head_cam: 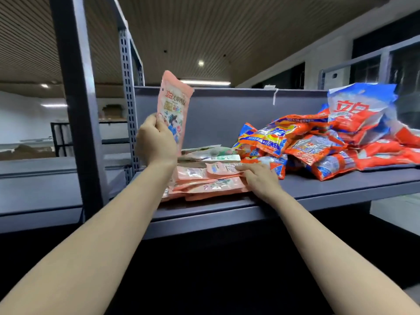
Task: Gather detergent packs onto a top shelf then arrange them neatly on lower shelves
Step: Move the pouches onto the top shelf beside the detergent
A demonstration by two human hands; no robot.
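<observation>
My left hand grips a pink detergent pouch by its lower edge, thumb on the printed front, holding it upright above the grey metal shelf. My right hand lies flat, fingers spread and unclenched, pressing on the top of a stack of pink pouches that lies near the shelf's front edge; it grasps nothing. Just behind that stack, against the shelf's grey back panel, lie a few flat packs in green and white, their print too blurred to read. To the right, a loose heap of orange-and-blue detergent bags sprawls across the shelf, its nearest bag touching the pink stack beside my right fingers. A larger blue, white and red detergent bag stands propped at the back of that heap. A perforated grey upright frames the shelf on the left, under a slatted ceiling.
</observation>
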